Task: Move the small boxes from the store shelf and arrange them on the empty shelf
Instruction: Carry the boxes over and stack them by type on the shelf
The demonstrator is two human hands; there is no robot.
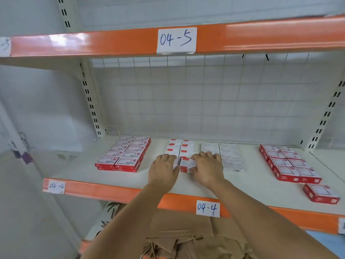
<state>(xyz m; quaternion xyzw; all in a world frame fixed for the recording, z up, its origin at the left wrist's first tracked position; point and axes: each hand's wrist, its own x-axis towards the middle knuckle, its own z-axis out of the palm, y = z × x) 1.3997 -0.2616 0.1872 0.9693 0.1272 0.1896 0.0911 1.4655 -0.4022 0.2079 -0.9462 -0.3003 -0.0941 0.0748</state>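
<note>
Shelf 04-4 (pixel 186 186), white deck with orange front lip, carries four box groups. Red staple-box block (pixel 124 154) at 9 o'clock of the hands, two columns, stacked two high. Second red block (pixel 287 163) at 3 o'clock, with one stray red box (pixel 320 195) near the front lip at 4 o'clock of it. Pale staple boxes (pixel 230 156) sit just right of the hands. White-and-red small boxes (pixel 179 146) form the centre columns, running toward 12 o'clock.

Left hand (pixel 164 169) lies palm-down, fingers curled over the column's front-left box. Right hand (pixel 206 168) pinches the front box (pixel 187 164), thumb on its near face, fingers over the top.

Risk, judged: the front box sits slightly askew. Pushing it home unevenly could skew the column behind it. The right wrist is close to the pale stack; a sideways sweep could nudge it. The stray red box lies near the lip and could be knocked off by a forearm.
</note>
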